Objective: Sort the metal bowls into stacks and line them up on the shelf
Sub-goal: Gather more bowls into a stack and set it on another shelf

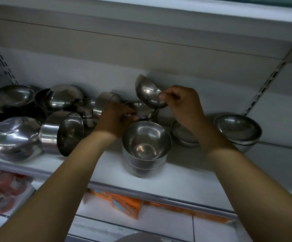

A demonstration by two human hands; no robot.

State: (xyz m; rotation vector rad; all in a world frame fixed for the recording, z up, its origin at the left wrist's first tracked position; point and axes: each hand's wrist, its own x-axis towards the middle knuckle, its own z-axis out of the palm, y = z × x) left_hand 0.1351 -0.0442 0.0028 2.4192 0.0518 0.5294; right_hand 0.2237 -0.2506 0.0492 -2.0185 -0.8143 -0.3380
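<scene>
Head view, hands first. Right hand pinches a small steel bowl by its rim, thumb on the near edge. The bowl is lifted off the shelf and tipped, its outside toward me. Left hand has its fingers curled over the rim of a second bowl, which sits upright just under the lifted one. Both hands are clamped on a bowl and close together, not touching.

Outward from there:
- Front stack, deep bowls nested upright, just below both hands near the shelf edge.
- Shallow stack behind my right wrist, partly hidden by it.
- Right-end stack, wide bowls, near the slotted upright.
- Loose heap on the left: bowls on their sides, upside down, leaning on each other; count unclear.
- White shelf bears all of it. An orange carton lies on the level below.

Progress, my reading: roughly three stacks started to the centre and right, not yet in a tidy line. The left heap is unsorted, so most of the job remains. The lifted bowl looks bound for the one under my left hand.
</scene>
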